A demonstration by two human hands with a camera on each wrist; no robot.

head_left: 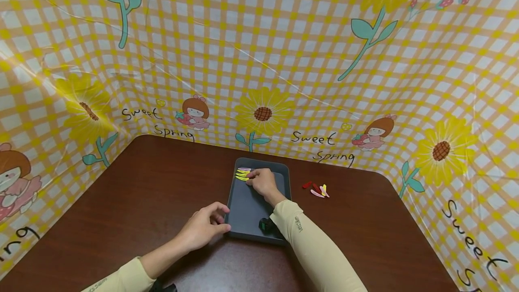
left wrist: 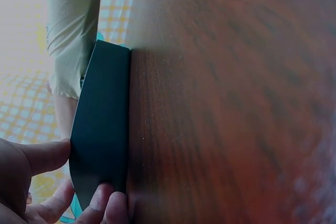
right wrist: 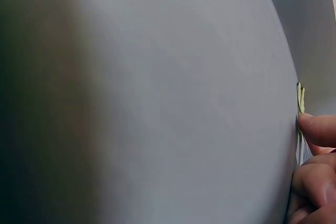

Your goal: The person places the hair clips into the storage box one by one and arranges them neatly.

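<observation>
A dark grey rectangular tray (head_left: 251, 206) stands on the table. Inside its far left corner lies a row of yellow hair clips (head_left: 242, 176), with a pale clip at the far end of the row. My right hand (head_left: 262, 181) reaches over the tray and pinches a yellow hair clip (right wrist: 301, 98) at the near end of the row; its fingers partly cover it. My left hand (head_left: 204, 224) touches the tray's left side near the front corner, thumb and fingers apart. In the left wrist view its fingertips rest against the outer wall (left wrist: 102, 119).
Right of the tray lies a loose group of hair clips: red (head_left: 307, 185), pink (head_left: 317, 193) and yellow. The brown wooden table (head_left: 170, 179) is enclosed by a checked sunflower cloth (head_left: 227, 57) behind and at both sides. A black wrist camera (head_left: 265, 225) hangs over the tray.
</observation>
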